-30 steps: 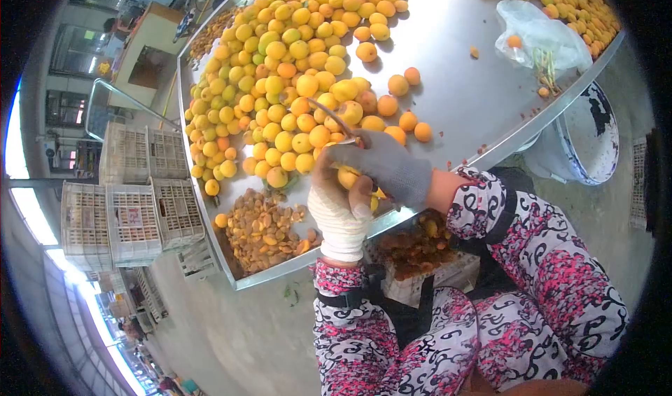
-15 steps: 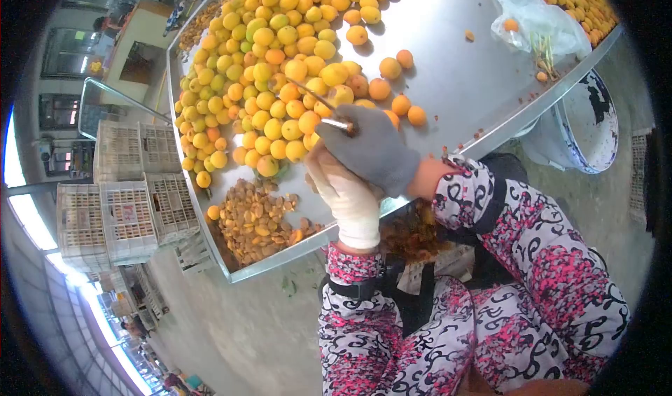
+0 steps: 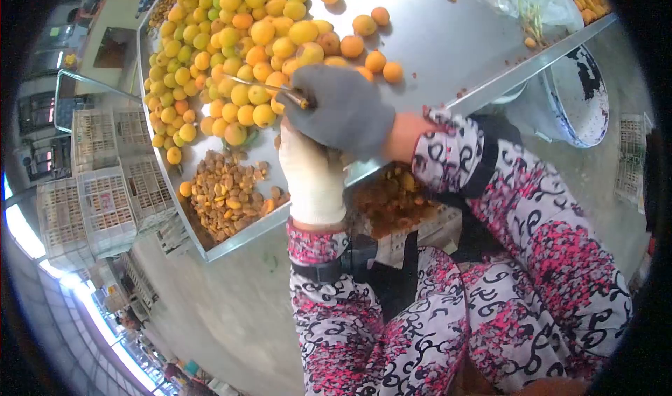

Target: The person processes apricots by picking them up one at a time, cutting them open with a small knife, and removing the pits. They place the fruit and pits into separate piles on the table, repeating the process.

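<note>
In a grey glove, my right hand (image 3: 343, 109) is closed round a knife (image 3: 262, 86) whose thin blade points left over the fruit. My left hand (image 3: 313, 179), in a white glove, is just below and against it at the near edge of the metal table (image 3: 434, 39). Its fingers are curled and mostly covered by the right hand, so what they hold is hidden. Yellow-orange apricots (image 3: 231, 39) lie heaped beyond both hands. A pile of brown apricot pits (image 3: 224, 196) fills the near left corner.
A crate (image 3: 437, 231) of orange-brown fruit pieces (image 3: 392, 200) stands below the table edge, by my knees. A white bucket (image 3: 577, 105) is on the floor at right. Stacked plastic crates (image 3: 105, 200) stand at left. A plastic bag (image 3: 521, 7) lies at the table's far right.
The view has shifted, so the table and fruit appear further up and left. Both hands stay together, and the knife blade now lies flatter, pointing more to the left.
</note>
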The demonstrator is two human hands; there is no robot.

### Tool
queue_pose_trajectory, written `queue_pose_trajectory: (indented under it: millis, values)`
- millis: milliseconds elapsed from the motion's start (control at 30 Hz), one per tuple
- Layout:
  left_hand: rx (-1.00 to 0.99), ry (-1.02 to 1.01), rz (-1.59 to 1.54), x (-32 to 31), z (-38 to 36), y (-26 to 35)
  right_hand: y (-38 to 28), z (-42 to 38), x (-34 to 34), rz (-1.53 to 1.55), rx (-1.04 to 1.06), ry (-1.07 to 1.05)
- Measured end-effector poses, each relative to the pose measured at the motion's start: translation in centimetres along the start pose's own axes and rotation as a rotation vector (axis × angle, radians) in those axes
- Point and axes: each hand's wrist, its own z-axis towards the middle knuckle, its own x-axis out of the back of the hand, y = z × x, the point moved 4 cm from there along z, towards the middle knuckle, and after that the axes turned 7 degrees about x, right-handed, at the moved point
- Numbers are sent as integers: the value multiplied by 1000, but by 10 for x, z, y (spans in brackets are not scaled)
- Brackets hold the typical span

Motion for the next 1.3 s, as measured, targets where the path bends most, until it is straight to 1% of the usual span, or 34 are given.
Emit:
queue_pose_trajectory:
  millis: [33,67,100,133,167,200,233,267,300,333,367,400,433,467,500,533,600,633,667,733,767,800,867,900,933,1000,1033,1067,1133,1167,1200,1233,1267,1300]
  values:
    - [-504,40,774,3,-8,15,1,0,-3,35,-68,44]
    - [-1020,98,1544,-7,-15,15,-1,2,2,26,-50,62]
    - [-1194,68,1313,-6,-11,19,-3,3,4,154,-29,-6]
    - [-1218,66,1311,-12,-12,23,-4,5,6,285,-3,-80]
    - [-1051,114,1123,-8,-11,30,1,9,-2,288,172,-266]
    - [-882,153,934,-1,-11,34,9,7,-1,290,186,-259]
    - [-992,152,1073,2,-14,36,13,6,-2,493,-81,-460]
    - [-996,150,1078,8,-11,35,6,2,2,693,-361,-661]
    - [-971,7,1021,11,-7,32,-1,-4,17,849,-708,-724]
    - [-943,-134,958,12,-6,29,4,-8,12,849,-706,-725]
    - [-901,-104,1055,6,-13,33,10,-12,4,924,-722,-696]
    - [-902,-104,1054,8,-13,32,15,-15,-1,999,-738,-666]
    - [-854,-173,992,12,-10,28,13,-15,-1,998,-736,-666]
    - [-803,-240,931,16,-7,25,11,-16,-1,1021,-785,-665]
    - [-866,-260,923,18,-4,23,10,-17,-2,1044,-834,-664]
    - [-868,-259,923,16,-7,27,11,-19,-2,1044,-832,-665]
    - [-839,-91,1283,11,-15,31,16,-23,-6,959,-718,-669]
    - [-713,-81,1224,14,-13,29,20,-29,-14,959,-721,-672]
    - [-712,-79,1223,15,-8,27,25,-34,-23,965,-711,-627]
    - [-755,-151,641,20,4,30,22,-35,-23,972,-701,-585]
    - [-751,-31,720,21,4,33,13,-29,-12,949,-742,-553]
    - [-756,-29,720,19,4,35,8,-24,-6,925,-780,-520]
    - [-559,-143,362,18,8,36,10,-23,-8,982,-755,-521]
    - [-473,-134,512,18,3,38,11,-22,-9,1035,-736,-518]
    - [-474,-132,512,22,1,39,9,-21,-7,1036,-735,-520]
    - [-299,-286,-2,33,5,34,2,-17,0,1060,-630,-537]
    - [-863,-96,614,32,-1,32,2,-18,-1,1062,-633,-539]
    - [-863,-93,615,41,1,35,4,-18,-1,1086,-643,-516]
    - [-654,-69,892,54,4,43,4,-14,3,1109,-650,-490]
    - [-598,-73,844,39,-15,45,3,-10,11,1059,-672,-464]
    - [-840,-41,1259,50,-13,48,5,-6,16,1009,-694,-436]
    - [-390,-158,1042,49,-19,45,14,-5,9,1104,-625,-434]
    - [48,-261,797,42,-30,39,21,-5,6,1104,-629,-430]
    - [126,-329,989,38,-31,36,25,-4,4,1032,-554,-427]
